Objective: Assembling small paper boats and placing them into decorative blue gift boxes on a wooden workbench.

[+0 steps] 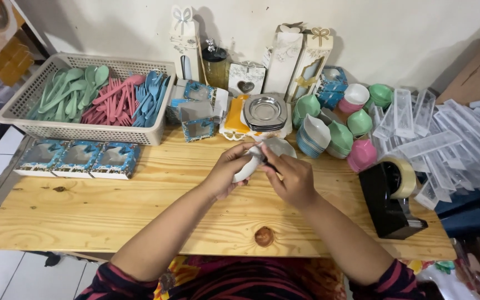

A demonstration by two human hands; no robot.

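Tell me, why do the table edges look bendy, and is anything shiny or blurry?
Head view: the wide lens bows the wooden table at its edges; light glints off the stacked metal plates; the left hand and right hand look slightly soft; shadows sit behind the tall boxes.

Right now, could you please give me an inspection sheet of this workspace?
Surface: pale wooden table, a dark knot near the front edge.
Job's things: small white bowl held over the table, both hands on it.
Clutter: basket of plastic cutlery, three blue window boxes, stacked metal saucers, coloured bowls, clear plastic cases, black tape dispenser.
Grips: left hand cups the bowl; right hand pinches at its rim.
Cables: nothing seen.
Surroundings: white wall, tiled floor.
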